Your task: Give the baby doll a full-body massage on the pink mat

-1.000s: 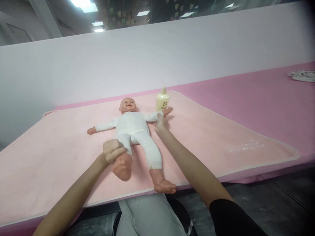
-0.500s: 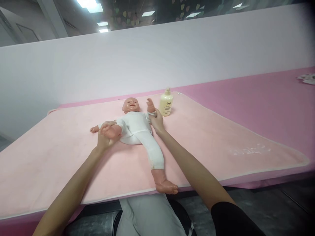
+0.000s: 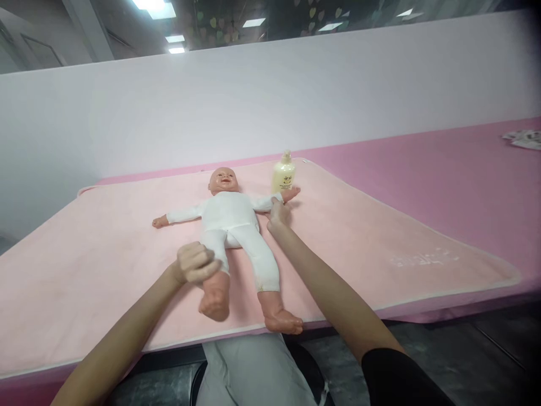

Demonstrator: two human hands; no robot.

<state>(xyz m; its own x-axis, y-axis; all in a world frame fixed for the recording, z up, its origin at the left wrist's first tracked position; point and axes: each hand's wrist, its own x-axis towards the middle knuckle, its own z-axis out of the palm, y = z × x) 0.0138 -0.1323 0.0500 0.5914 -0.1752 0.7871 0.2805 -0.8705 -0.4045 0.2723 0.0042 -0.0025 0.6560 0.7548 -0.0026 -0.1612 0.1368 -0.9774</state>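
In the head view, a baby doll (image 3: 230, 225) in a white suit lies on its back at the centre of the frame, on a pale pink mat (image 3: 359, 237) spread over a pink table (image 3: 422, 163). The left hand (image 3: 194, 263), lower left of centre, is closed around the doll's ankle, its bare foot hanging just below the fist. The right hand (image 3: 278, 214), just right of centre, has its fingers wrapped on the doll's wrist beside a yellow lotion bottle (image 3: 283, 174). A crumpled cloth (image 3: 522, 138) lies at the far right edge
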